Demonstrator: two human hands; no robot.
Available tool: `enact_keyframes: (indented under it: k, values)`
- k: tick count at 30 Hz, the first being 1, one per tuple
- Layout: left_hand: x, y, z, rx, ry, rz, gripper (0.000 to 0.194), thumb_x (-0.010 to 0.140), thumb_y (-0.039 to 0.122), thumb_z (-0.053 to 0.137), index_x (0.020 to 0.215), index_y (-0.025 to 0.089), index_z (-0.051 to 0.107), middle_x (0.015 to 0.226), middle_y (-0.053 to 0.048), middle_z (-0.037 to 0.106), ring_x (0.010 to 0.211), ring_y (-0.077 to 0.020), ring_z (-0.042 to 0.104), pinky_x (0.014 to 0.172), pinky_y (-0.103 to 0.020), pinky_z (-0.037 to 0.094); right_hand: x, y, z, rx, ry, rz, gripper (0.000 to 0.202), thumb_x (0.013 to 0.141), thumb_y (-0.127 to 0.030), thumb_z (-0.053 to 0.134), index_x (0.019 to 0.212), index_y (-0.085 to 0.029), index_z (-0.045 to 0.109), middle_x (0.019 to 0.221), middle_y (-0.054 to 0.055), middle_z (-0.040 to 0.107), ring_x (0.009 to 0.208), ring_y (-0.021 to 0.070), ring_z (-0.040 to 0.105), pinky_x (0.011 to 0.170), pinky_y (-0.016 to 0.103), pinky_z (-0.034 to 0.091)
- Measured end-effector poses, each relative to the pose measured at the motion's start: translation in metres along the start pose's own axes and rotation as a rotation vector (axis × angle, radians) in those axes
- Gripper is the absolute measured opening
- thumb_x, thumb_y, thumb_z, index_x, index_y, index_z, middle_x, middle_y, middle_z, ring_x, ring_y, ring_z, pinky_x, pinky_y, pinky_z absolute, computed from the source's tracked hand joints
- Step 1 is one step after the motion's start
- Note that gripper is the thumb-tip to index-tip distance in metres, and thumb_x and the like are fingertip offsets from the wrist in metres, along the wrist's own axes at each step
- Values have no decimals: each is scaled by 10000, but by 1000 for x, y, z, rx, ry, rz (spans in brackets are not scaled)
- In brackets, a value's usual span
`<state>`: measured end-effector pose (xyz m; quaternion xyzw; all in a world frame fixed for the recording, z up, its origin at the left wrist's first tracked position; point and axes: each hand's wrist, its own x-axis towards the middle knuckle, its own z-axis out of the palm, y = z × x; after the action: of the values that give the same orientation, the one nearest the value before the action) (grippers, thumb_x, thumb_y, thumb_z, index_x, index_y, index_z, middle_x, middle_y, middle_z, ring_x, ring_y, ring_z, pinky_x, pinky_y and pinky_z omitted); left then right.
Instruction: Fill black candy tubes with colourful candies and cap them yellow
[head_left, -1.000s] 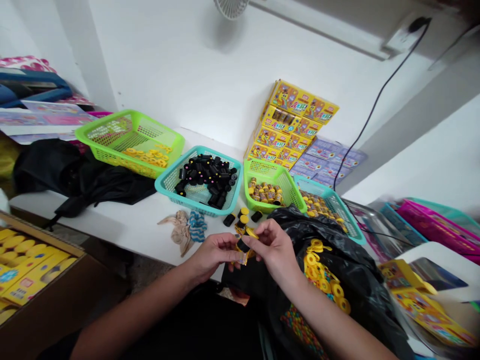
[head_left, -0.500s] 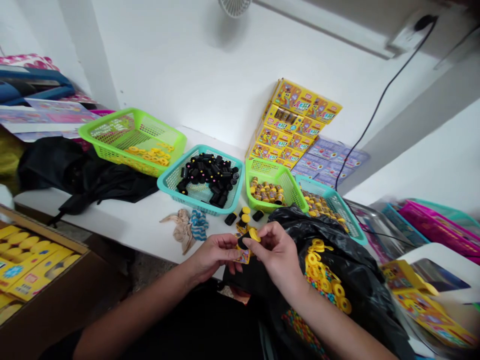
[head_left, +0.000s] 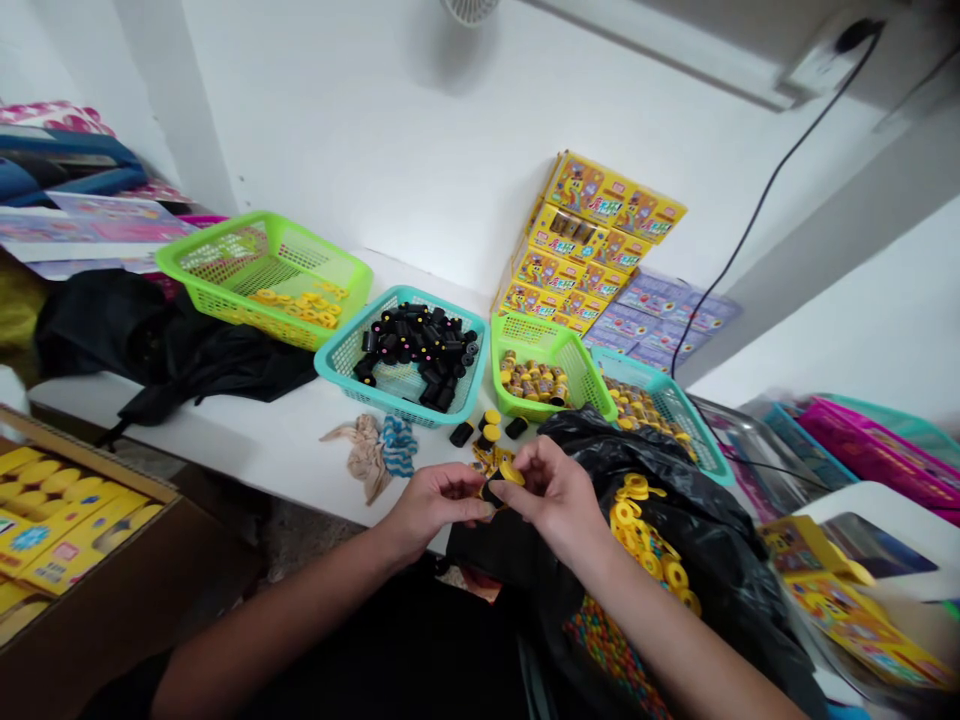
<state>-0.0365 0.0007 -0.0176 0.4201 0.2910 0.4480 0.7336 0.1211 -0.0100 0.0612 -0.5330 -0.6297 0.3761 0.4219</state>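
Observation:
A small black cylindrical container with a yellow cap (head_left: 498,487) is held between my two hands, above the table's front edge. My left hand (head_left: 439,505) pinches it from the left, thumb and fingers together. From the right, my right hand (head_left: 553,488) closes its thumb and fingers on the capped end. Fingers hide much of its side. Just beyond lie printed yellow labels (head_left: 486,458), a few yellow-capped containers (head_left: 489,434) and loose black containers (head_left: 461,434). Below my right forearm, a black plastic bag (head_left: 720,540) holds yellow ring-shaped caps (head_left: 651,565) and small coloured beads or candies (head_left: 611,640).
Along the wall stand a green basket (head_left: 217,290) with yellow parts, a blue basket (head_left: 330,375) of black containers, a green basket (head_left: 517,330) and another blue basket (head_left: 716,455) of labelled ones. Stacked yellow boxes (head_left: 585,230) stand behind. An open carton (head_left: 112,460) is at left.
The printed label that showed under my left fingers is now mostly out of sight. Both hands have shifted only slightly, still holding the container.

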Motion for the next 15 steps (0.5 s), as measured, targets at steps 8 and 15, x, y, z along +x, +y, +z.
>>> enact_keyframes:
  k: [8,15]
  values:
    - [0,1,0,69,21,27,315,575,276,864,816,134,718,752,-10,679,677,-131,578,649,-237,425,-5,12,5,-65,6,-53,264,677,-284,768,733,-232,515,574,-73,462,494,94,400,453,219,299]
    - [1,2,4,-77,19,-53,295,618,292,844,811,125,697,758,-21,670,701,-120,573,681,-231,417,1,14,3,27,-68,45,289,748,-393,734,707,-225,502,566,-71,452,474,91,421,423,207,338]
